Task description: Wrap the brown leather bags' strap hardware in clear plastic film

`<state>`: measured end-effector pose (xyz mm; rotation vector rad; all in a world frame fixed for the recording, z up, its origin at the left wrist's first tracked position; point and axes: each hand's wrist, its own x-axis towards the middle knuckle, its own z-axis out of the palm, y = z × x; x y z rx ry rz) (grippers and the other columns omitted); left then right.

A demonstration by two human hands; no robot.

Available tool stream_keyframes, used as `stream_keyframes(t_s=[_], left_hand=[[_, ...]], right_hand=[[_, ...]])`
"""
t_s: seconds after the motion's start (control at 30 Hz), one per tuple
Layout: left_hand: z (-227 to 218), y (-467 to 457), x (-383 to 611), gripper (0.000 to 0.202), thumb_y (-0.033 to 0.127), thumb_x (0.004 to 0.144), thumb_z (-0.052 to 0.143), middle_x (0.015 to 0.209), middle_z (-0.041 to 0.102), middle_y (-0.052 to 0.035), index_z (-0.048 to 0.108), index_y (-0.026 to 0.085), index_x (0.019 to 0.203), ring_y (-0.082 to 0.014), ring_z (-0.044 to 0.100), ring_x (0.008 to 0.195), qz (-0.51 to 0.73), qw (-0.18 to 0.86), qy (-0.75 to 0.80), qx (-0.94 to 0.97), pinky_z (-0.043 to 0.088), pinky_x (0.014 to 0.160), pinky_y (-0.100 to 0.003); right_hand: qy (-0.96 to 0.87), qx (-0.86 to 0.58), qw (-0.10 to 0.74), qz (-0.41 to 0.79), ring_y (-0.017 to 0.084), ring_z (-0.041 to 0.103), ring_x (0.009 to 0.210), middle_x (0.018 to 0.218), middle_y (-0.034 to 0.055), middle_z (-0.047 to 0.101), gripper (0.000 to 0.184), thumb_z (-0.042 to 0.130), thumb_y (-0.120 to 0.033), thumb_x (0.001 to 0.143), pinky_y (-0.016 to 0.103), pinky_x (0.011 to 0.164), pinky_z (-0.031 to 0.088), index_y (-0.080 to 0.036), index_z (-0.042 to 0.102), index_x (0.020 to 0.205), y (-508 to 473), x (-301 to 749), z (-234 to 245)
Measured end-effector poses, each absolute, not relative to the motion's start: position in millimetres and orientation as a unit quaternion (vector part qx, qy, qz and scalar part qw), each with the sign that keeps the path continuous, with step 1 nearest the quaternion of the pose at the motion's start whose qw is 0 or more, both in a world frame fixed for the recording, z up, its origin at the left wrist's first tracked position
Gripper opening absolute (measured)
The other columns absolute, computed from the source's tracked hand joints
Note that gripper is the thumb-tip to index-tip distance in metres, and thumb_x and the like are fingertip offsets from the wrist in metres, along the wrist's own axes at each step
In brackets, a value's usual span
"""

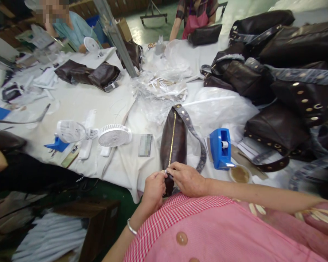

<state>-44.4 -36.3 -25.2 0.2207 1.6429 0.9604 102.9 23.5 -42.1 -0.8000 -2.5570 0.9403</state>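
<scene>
A dark brown leather bag [177, 138] with a gold zipper lies lengthwise on the white table [79, 105], its near end at the table's front edge. My left hand [154, 189] is closed in a pinch at the bag's near end. My right hand [187, 179] is closed too, its fingertips pinching at the zipper's near end beside the left hand. What the fingers grip is too small to name beyond the zipper end. The bag's studded strap [197, 140] loops along its right side.
A blue tape dispenser [221, 148] stands right of the bag, with a small round dish [239, 174] near it. Two small white fans [114, 135] sit to the left. Several dark bags [284, 69] are piled at the right. Plastic wrapping [164, 87] lies behind. Other people work at the far side.
</scene>
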Motion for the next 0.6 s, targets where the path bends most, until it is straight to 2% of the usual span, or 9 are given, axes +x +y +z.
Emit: stream_keyframes(t_s=[0.1, 0.17, 0.27, 0.37, 0.47, 0.6], left_hand=[[-22, -34, -47, 0.025, 0.039, 0.071, 0.064, 0.048, 0.032, 0.0121, 0.054, 0.016, 0.071, -0.0023, 0.022, 0.036, 0.412, 0.598, 0.681, 0.097, 0.015, 0.037, -0.018], [-21, -33, -50, 0.025, 0.039, 0.072, 0.063, 0.049, 0.031, 0.0118, 0.053, 0.016, 0.072, -0.0022, 0.023, 0.037, 0.399, 0.610, 0.675, 0.114, 0.017, 0.037, -0.017], [-21, -33, -56, 0.023, 0.038, 0.074, 0.061, 0.050, 0.032, 0.0110, 0.053, 0.016, 0.072, -0.0025, 0.024, 0.038, 0.377, 0.618, 0.675, 0.145, 0.017, 0.037, -0.017], [-21, -35, -63, 0.022, 0.037, 0.077, 0.058, 0.050, 0.032, 0.0107, 0.054, 0.016, 0.072, -0.0031, 0.024, 0.038, 0.353, 0.621, 0.677, 0.178, 0.016, 0.037, -0.018], [-23, -37, -69, 0.023, 0.039, 0.077, 0.056, 0.048, 0.028, 0.0115, 0.053, 0.018, 0.070, -0.0045, 0.022, 0.037, 0.322, 0.621, 0.681, 0.217, 0.015, 0.037, -0.019], [-25, -39, -75, 0.025, 0.041, 0.079, 0.052, 0.044, 0.028, 0.0111, 0.054, 0.019, 0.067, -0.0071, 0.023, 0.036, 0.294, 0.590, 0.690, 0.301, 0.018, 0.038, -0.021]], right_hand=[[-0.883, -0.277, 0.157, 0.346, 0.023, 0.058, 0.104, 0.118, 0.0160, 0.057, 0.038, 0.053, -0.010, 0.085, 0.037, 0.087, 0.052, -0.012, 0.058, 0.123, 14, 109, -37], [-0.877, -0.252, 0.173, 0.371, 0.023, 0.058, 0.107, 0.123, 0.0150, 0.057, 0.037, 0.054, -0.012, 0.085, 0.037, 0.091, 0.051, -0.014, 0.060, 0.122, 9, 114, -35], [-0.842, -0.260, 0.230, 0.412, 0.019, 0.062, 0.100, 0.111, 0.0105, 0.064, 0.027, 0.051, -0.013, 0.090, 0.033, 0.088, 0.051, -0.017, 0.068, 0.110, 7, 121, -36], [-0.796, -0.357, 0.270, 0.408, 0.017, 0.063, 0.088, 0.092, 0.0077, 0.067, 0.024, 0.050, -0.016, 0.093, 0.031, 0.081, 0.051, -0.016, 0.071, 0.105, 13, 119, -38], [-0.803, -0.382, 0.242, 0.390, 0.017, 0.063, 0.086, 0.088, 0.0071, 0.067, 0.023, 0.054, -0.017, 0.093, 0.029, 0.079, 0.049, -0.016, 0.073, 0.104, 24, 106, -40], [-0.855, -0.330, 0.154, 0.368, 0.015, 0.059, 0.081, 0.082, 0.0042, 0.063, 0.017, 0.060, -0.019, 0.090, 0.025, 0.074, 0.044, -0.018, 0.076, 0.095, 33, 85, -40]])
